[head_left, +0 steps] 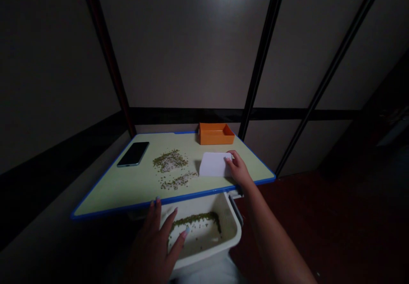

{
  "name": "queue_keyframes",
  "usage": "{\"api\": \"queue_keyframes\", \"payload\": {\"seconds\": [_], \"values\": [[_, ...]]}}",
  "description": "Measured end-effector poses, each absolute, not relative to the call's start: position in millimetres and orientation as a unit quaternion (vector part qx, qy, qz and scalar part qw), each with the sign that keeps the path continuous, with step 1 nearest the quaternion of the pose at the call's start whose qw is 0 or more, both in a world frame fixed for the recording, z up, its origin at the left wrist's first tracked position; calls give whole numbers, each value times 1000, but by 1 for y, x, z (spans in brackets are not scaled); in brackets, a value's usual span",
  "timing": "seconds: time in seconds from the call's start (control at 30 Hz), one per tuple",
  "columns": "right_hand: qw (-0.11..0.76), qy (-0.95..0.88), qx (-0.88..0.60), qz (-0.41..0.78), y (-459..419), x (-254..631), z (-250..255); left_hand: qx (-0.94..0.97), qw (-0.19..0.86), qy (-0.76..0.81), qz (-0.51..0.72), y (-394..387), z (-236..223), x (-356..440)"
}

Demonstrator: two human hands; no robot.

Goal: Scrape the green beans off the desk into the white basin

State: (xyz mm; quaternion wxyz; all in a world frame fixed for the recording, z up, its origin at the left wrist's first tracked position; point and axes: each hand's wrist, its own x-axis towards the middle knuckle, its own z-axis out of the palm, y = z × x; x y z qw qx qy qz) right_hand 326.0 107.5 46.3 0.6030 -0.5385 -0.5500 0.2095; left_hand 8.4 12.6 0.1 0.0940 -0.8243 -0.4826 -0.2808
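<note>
My right hand [237, 168] grips a white card [214, 164] by its right edge, thumb on top, over the tabletop. To the card's left lie a larger pile of green and whitish grains [171, 160] and a thinner scatter of grains [177, 181]. With fingers spread, my left hand [159, 241] is at the left side of a white bin [234, 235] below the table's front edge; whether it touches the rim I cannot tell. Green grains [200, 218] lie along the bin's inner far side, with a few loose on its floor.
The pale yellow table [118, 190] has a blue edge. A phone [133, 153] with a dark screen lies at its left. An orange open box [216, 137] stands at the back right. Panelled walls [191, 45] close off the far side, and the scene is dim.
</note>
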Motion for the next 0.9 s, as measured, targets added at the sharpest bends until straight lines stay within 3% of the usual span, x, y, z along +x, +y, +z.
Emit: {"api": "queue_keyframes", "payload": {"seconds": [0.9], "values": [[587,-558,-531,249,106,323,51,-827,129,-459,-299,13,-4,7]]}}
